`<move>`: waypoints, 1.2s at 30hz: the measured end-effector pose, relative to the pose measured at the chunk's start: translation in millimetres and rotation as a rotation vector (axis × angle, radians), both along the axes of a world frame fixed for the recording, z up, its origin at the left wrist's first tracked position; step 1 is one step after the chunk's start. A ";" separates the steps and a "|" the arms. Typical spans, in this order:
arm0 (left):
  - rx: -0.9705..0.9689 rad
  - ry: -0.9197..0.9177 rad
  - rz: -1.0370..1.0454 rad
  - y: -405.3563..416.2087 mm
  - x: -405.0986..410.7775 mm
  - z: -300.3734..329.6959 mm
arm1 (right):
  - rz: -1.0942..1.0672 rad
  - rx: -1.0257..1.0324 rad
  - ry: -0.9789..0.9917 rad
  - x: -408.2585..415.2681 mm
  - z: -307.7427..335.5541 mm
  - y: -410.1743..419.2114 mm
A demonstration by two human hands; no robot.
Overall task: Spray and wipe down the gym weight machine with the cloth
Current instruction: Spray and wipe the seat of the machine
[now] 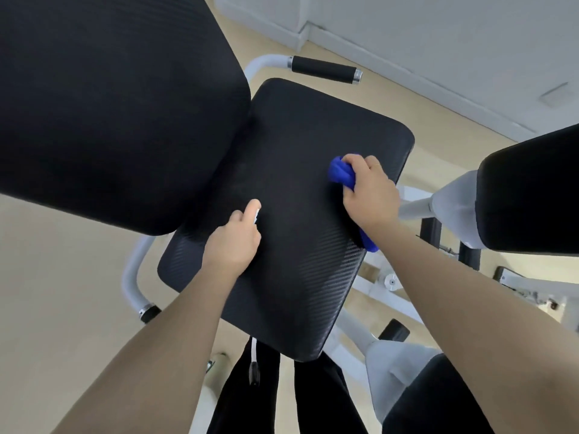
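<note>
Pressing a blue cloth (341, 176) onto the seat pad (291, 261), right hand (369, 192).

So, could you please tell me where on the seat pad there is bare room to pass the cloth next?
The seat pad is bare along its near end, below both hands, and at its far end by the handle grip. The middle is crowded: the left hand holds something small there, and the right hand grips the blue cloth.

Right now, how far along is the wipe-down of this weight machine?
Mid-job. The right hand presses the blue cloth on the seat pad, so wiping is in hand. The left hand grips something small, perhaps the sprayer. The backrest pad and black handle aren't being touched; whether they're done cannot be told.
</note>
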State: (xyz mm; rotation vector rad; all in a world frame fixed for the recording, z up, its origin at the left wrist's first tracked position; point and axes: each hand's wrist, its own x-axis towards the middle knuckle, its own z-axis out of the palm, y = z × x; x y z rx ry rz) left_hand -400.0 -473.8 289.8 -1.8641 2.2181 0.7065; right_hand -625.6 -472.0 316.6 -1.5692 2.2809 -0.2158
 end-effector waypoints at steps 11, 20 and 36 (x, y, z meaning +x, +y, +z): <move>-0.085 -0.024 0.136 22.8 -13.3 6.5 | -0.072 0.012 0.046 -28.1 6.7 49.7; -0.125 -0.041 0.133 13.4 -8.1 7.1 | 0.110 0.081 0.047 -3.6 11.5 43.5; -0.186 -0.007 -0.197 52.3 -77.7 24.0 | 0.029 0.096 0.091 -25.8 25.6 60.4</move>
